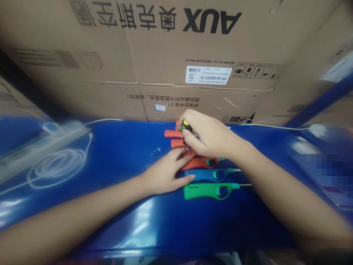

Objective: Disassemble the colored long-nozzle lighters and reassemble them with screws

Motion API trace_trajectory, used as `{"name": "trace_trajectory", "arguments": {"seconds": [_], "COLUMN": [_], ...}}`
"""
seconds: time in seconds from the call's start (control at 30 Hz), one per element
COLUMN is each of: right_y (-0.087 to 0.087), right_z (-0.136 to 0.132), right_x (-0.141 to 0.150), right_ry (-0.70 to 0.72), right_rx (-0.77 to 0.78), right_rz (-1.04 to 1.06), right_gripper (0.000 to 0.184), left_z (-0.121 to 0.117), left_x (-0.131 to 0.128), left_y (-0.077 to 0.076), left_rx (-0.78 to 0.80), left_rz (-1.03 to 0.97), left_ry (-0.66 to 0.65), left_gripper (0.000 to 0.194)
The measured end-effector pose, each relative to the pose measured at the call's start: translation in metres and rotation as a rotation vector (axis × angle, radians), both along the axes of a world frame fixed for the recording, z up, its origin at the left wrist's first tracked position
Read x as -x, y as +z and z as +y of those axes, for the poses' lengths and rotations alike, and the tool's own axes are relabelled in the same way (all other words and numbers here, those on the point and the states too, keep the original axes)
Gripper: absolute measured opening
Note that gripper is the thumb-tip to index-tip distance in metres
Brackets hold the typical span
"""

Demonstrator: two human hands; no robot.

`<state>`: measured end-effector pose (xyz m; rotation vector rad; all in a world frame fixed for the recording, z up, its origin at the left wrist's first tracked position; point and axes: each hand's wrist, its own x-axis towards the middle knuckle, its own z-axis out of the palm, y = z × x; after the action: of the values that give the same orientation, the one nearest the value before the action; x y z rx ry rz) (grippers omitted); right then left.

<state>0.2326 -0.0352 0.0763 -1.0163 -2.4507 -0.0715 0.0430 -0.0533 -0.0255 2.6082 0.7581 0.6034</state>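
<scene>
Several long-necked gas lighters lie side by side on a blue shelf (116, 213), necks to the right. Nearest is a green lighter (201, 191), then a blue lighter (205, 175) and an orange lighter (200, 162). More orange lighters (172, 134) lie farther back, partly under my hands. My left hand (165, 171) rests with fingers apart, its thumb on the blue lighter and other fingers on the orange ones. Above the back lighters, my right hand (209, 134) is closed on a small yellow-and-black object (186, 127); most of it is hidden by the fingers.
A large cardboard box (154, 55) stands behind the shelf. On the left are a power strip (66, 132) and a coiled white cable (57, 167). A white plug (317, 130) and a flat, partly blurred-out device (328, 176) lie at the right.
</scene>
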Motion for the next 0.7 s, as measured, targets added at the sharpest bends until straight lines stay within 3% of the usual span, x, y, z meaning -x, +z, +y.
{"name": "trace_trajectory", "arguments": {"seconds": [0.1,0.2,0.33,0.53,0.7], "right_y": [0.0058,0.0083,0.0087,0.0074,0.0058], "right_z": [-0.0003,0.0011,0.0042,0.0037,0.0046], "right_x": [-0.0031,-0.0051,-0.0083,-0.0106,-0.0087], "right_ry": [-0.121,-0.138,-0.191,-0.062,-0.159], "right_rx": [0.028,0.105,0.033,0.067,0.078], "right_rz": [-0.065,-0.036,-0.069,-0.024,-0.046], "right_gripper": [0.02,0.018,0.018,0.016,0.02], "left_z": [0.0,-0.0008,-0.002,-0.0027,-0.0045], "left_x": [0.0006,0.0013,0.0019,0.002,0.0017], "left_y": [-0.0032,-0.0052,-0.005,-0.0034,0.0011], "left_rx": [-0.003,-0.012,-0.019,-0.005,0.019], "left_rz": [0.001,0.03,0.102,0.105,-0.079], "left_ry": [0.026,0.046,0.062,0.057,0.108], "left_gripper": [0.061,0.063,0.068,0.07,0.044]}}
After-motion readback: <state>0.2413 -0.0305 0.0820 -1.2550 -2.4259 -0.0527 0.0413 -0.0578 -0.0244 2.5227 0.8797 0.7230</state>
